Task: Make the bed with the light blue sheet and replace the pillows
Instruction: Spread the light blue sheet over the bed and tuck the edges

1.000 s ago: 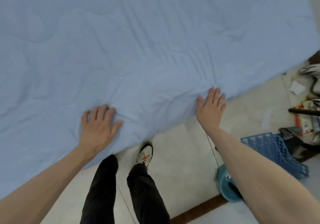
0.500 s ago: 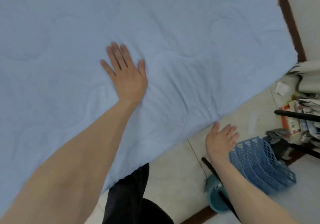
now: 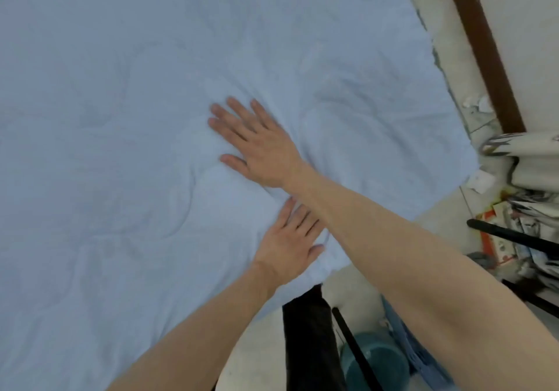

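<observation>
Smoothing step: pale light blue cotton sheet (image 3: pixel 127 124) lying spread over bed; right hand (image 3: pixel 257 145) pressing flat, fingers splayed wide; left hand (image 3: pixel 289 239) flat near edge (fingertips hidden under forearm). Next, likely: sweeping creases toward edge, fetching pillows, none showing

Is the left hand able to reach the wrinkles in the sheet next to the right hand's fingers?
Probably not directly. The left hand lies flat on the light blue sheet near its edge, and the right forearm crosses just beyond its fingertips, between it and the wrinkles beside the right hand.
</observation>
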The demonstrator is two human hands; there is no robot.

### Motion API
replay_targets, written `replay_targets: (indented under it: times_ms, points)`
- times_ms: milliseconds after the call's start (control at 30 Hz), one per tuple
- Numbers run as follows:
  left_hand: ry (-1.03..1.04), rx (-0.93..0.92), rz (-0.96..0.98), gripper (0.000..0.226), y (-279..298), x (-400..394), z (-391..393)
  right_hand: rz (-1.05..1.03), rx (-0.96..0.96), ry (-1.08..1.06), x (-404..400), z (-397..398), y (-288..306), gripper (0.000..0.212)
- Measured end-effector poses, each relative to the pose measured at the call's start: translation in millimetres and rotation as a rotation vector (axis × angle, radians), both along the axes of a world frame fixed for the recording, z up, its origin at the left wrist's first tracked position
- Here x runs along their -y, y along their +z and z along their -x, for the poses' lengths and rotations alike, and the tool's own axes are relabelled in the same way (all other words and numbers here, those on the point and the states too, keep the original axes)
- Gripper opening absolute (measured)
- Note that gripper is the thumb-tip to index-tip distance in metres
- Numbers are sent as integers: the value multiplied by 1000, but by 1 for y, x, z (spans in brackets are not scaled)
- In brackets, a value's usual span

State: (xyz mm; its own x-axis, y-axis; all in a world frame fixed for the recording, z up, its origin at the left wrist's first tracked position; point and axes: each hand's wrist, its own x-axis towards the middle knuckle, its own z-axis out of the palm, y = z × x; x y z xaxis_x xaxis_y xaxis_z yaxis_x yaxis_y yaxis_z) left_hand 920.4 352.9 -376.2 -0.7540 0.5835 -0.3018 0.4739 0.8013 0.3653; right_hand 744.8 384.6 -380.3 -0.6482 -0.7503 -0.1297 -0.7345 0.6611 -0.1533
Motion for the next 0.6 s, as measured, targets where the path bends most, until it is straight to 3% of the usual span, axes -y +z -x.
replay_targets:
  times_ms: [100,167,267,367,500,533,600]
  points:
    - [-143,-19,54,76,-1,9,2,-6,-88,-602,-160,22,-5,62]
    - [-153,-11,46,77,1,20,0,-13,-2,-924,-232,12,4,65]
    - [-51,-10,8,60,16,24,17,-8,80,-965,-249,12,8,67]
    - [421,-75,97,62,34,9,76,-10,143,-885,-261,40,16,70]
    - [1493,-10,183,74,35,-38,184,-23,242,-702,-316,54,31,71]
    - [1612,7,188,77,30,-56,212,-6,266,-676,-328,62,36,70]
    - [1603,-10,239,77,18,-102,262,62,276,-686,-334,87,46,67]
